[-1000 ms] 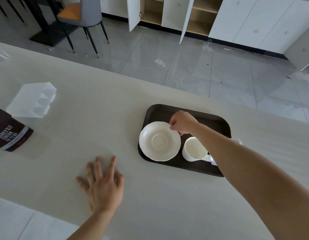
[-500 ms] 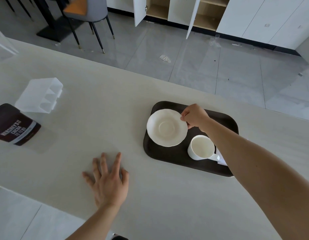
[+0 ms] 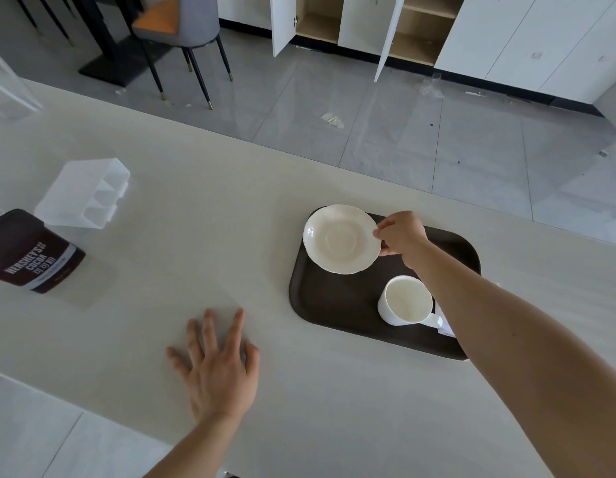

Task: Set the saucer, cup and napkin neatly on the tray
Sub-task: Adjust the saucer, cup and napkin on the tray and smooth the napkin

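Note:
A dark brown tray lies on the pale table. My right hand pinches the right rim of a cream saucer, which hangs tilted over the tray's far left corner. A white cup stands upright on the tray's near right part, handle pointing right. A white napkin peeks out beside the cup, mostly hidden under my right forearm. My left hand rests flat on the table, fingers spread, left of the tray.
A dark Hershey's cocoa pouch and a clear plastic box lie at the table's left. The table's far edge runs just behind the tray. A chair and open cabinets stand beyond on the floor.
My right hand has lifted the saucer and carried it from the tray's near left toward the far left corner. The left hand has stayed flat on the table.

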`<state>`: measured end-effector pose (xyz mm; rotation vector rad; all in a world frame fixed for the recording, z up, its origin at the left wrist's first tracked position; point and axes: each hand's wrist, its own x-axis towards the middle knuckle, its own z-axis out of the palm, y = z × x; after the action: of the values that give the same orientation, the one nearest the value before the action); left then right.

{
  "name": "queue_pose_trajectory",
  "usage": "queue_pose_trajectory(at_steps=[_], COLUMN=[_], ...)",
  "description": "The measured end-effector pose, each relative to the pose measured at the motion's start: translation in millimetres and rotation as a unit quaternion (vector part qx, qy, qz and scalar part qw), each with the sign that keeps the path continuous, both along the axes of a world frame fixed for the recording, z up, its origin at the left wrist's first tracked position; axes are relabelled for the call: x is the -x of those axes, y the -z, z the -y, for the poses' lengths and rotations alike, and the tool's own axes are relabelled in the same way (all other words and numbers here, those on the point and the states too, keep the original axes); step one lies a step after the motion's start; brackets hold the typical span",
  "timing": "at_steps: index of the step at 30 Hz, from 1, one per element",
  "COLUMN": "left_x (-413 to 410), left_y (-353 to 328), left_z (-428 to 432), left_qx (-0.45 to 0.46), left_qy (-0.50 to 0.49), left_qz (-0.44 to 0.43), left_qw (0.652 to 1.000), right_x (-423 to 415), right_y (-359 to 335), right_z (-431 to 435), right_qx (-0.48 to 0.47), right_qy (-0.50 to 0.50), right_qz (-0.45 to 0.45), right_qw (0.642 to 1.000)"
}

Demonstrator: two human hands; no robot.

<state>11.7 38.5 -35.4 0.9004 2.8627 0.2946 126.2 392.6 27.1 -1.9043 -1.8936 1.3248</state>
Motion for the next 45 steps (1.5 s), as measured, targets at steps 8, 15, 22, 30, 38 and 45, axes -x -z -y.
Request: queue_pose_trajectory(at_steps=[8,15,22,30,38,45], left_x=[1.1,0.4,-0.4,-1.1,-0.4,-0.7], left_y=[3.0,3.6,-0.7,-3.4,-4.2,-6.5], left_z=[0.7,0.8,-0.2,-0.5,-0.3,-0.4], left_qx=[-0.002,0.0,0.002,0.007,0.021,0.017], left_qy=[0.002,0.002,0.002,0.005,0.005,0.006], left_qz=[-0.005,-0.006,-0.005,0.001,0.012,0.014], left_qw=[1.0,1.0,1.0,1.0,1.0,1.0], right_x=[-0.5,-0.2,-1.9,-2.3,-1.4,-1.9], right_y=[4.5,2.9,1.6,3.0,4.1,0.6], right_z=[-1.4,-2.6,-1.7,-1.0,0.6,3.4], right_qx=[0.02,0.041,0.059,0.059,0.077,0.099], right_qy=[0.024,0.029,0.031,0.026,0.031,0.03], right_qz=[-0.014,-0.027,-0.044,-0.054,-0.062,-0.073], right_qw=[0.999,0.998,0.997,0.996,0.995,0.992])
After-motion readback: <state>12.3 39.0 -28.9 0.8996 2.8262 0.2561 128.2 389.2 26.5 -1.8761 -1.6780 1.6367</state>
